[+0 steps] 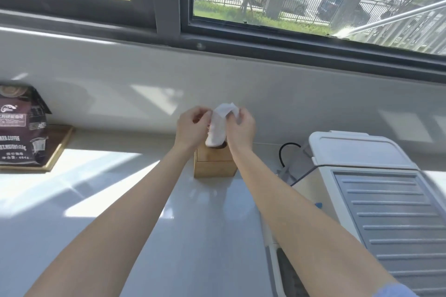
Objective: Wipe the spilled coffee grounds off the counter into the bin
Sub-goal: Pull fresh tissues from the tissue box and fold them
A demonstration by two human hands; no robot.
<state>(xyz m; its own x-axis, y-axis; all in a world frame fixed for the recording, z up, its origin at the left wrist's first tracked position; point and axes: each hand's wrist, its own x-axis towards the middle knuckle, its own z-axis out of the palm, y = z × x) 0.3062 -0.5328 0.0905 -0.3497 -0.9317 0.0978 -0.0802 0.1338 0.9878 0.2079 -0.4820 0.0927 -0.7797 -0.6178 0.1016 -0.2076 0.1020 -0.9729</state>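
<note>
A small wooden tissue box [214, 164] stands at the back of the white counter [120, 200], near the wall. A white tissue [218, 128] rises out of its round top opening. My left hand [191, 129] pinches the tissue's left side and my right hand [241, 129] grips its upper right part, both held just above the box. No coffee grounds and no bin show in this view.
A dark coffee bag [20, 128] stands on a wooden tray [59, 149] at the left. A white and grey coffee machine [376, 190] fills the right side, with a black cable [286, 152] behind it. A window runs above the wall.
</note>
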